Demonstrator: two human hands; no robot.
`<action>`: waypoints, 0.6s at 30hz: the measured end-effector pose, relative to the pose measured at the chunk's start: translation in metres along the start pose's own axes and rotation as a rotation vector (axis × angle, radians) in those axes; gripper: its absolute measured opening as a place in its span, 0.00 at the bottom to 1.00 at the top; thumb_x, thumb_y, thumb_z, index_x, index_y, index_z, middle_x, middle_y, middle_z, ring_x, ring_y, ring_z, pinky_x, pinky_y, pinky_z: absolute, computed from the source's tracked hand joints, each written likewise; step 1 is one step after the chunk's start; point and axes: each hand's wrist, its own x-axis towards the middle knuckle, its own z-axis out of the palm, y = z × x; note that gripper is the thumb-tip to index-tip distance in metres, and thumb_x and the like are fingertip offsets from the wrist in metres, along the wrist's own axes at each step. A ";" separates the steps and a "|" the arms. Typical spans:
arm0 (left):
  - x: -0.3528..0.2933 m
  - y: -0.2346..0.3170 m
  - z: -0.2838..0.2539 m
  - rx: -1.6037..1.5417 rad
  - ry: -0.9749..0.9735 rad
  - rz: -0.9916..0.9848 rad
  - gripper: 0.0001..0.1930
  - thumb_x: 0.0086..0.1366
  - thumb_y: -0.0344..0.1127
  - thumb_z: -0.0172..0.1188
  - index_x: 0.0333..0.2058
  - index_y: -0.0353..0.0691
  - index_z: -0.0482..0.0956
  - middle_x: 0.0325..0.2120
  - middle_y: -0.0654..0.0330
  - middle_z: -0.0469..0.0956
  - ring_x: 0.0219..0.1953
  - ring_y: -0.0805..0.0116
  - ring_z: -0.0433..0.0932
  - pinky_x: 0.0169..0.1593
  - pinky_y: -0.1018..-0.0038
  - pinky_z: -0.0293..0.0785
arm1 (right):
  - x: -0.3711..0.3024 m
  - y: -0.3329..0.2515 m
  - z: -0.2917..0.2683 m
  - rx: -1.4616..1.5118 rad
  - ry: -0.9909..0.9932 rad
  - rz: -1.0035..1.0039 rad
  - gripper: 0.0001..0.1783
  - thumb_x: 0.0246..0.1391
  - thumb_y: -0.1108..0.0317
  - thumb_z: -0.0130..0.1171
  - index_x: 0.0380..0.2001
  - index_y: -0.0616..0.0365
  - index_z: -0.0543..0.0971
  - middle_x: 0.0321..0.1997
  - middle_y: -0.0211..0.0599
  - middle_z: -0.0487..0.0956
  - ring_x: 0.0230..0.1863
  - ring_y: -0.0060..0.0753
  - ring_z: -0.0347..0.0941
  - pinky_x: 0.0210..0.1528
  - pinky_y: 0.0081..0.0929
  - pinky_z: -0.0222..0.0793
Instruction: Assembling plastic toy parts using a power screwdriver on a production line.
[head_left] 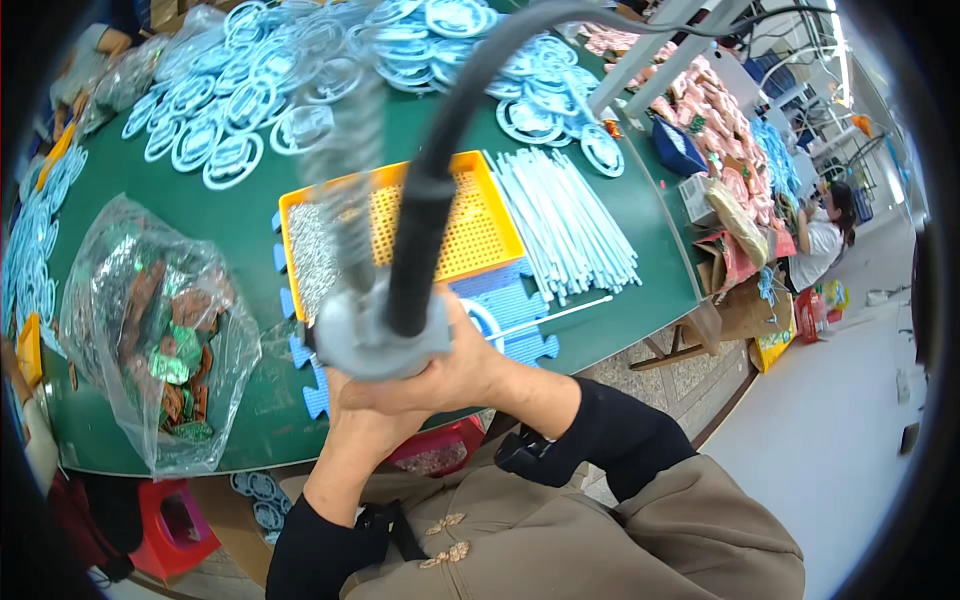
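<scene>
Both of my hands are close together at the near edge of the table, beneath a grey-topped electric screwdriver (370,335) that stands upright with a thick black cable (420,220) and a blurred coil spring (350,215) at its top. My right hand (465,360) is wrapped around its body. Just below and to the left, my left hand (375,425) is closed, its fingertips and whatever they hold hidden behind the tool and the right hand. Beyond my right hand, part of a light blue ring (485,322) and a thin white rod (555,318) show over the blue foam mat (515,300).
A yellow basket (480,225) holds small silver screws (312,250). Right of it lie pale blue rods (565,225); blue ring parts (235,120) are heaped behind. A clear plastic bag (150,340) with green and brown pieces sits left. Co-workers flank the table; red stools (175,525) stand below.
</scene>
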 end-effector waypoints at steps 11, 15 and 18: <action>0.007 0.008 -0.005 -0.017 -0.020 -0.093 0.24 0.49 0.48 0.71 0.45 0.48 0.81 0.45 0.60 0.80 0.53 0.54 0.74 0.56 0.52 0.63 | 0.006 0.003 -0.010 -0.034 -0.016 -0.052 0.27 0.41 0.64 0.77 0.45 0.61 0.80 0.35 0.35 0.83 0.35 0.23 0.78 0.41 0.25 0.74; 0.003 0.002 -0.005 0.173 -0.078 -0.090 0.28 0.47 0.52 0.72 0.46 0.48 0.81 0.50 0.60 0.77 0.58 0.54 0.69 0.59 0.49 0.55 | 0.001 0.002 -0.014 -0.163 -0.005 -0.063 0.25 0.40 0.65 0.77 0.44 0.60 0.80 0.34 0.34 0.84 0.36 0.22 0.80 0.42 0.25 0.75; -0.001 0.000 -0.003 0.090 -0.085 -0.138 0.33 0.43 0.55 0.74 0.48 0.47 0.81 0.58 0.59 0.69 0.60 0.52 0.63 0.60 0.47 0.51 | -0.003 0.002 -0.018 -0.029 -0.048 0.119 0.26 0.40 0.66 0.77 0.45 0.60 0.79 0.38 0.33 0.83 0.40 0.22 0.78 0.46 0.26 0.73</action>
